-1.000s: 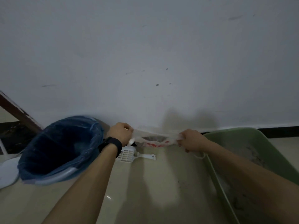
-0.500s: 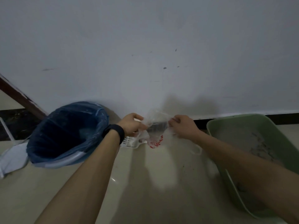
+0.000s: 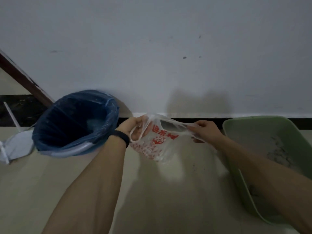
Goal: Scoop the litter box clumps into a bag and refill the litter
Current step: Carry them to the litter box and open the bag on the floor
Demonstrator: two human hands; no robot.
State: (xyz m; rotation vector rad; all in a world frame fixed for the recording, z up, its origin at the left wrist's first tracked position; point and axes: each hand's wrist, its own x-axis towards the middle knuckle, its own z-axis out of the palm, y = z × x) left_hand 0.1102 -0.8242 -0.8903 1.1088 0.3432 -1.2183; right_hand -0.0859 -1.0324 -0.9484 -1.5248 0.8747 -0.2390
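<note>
A thin clear plastic bag (image 3: 155,146) with red print hangs above the floor between my two hands. My left hand (image 3: 135,127) grips its left handle loop, and a black band sits on that wrist. My right hand (image 3: 204,130) pinches the bag's right edge, pulling the mouth wide. A green litter box (image 3: 236,125) stands on the floor at the right, with grey litter (image 3: 276,149) and clumps inside. The white scoop is hidden behind the bag and my left hand.
A bin lined with a blue bag (image 3: 74,122) stands at the left by the wall. A white stand base (image 3: 15,147) lies at the far left. A white wall (image 3: 152,48) runs close ahead. Beige floor (image 3: 152,191) lies in front.
The bag has been lifted off the floor and hangs full length. My hands have drawn apart again, stretching its mouth. The scoop has gone out of sight behind it.
</note>
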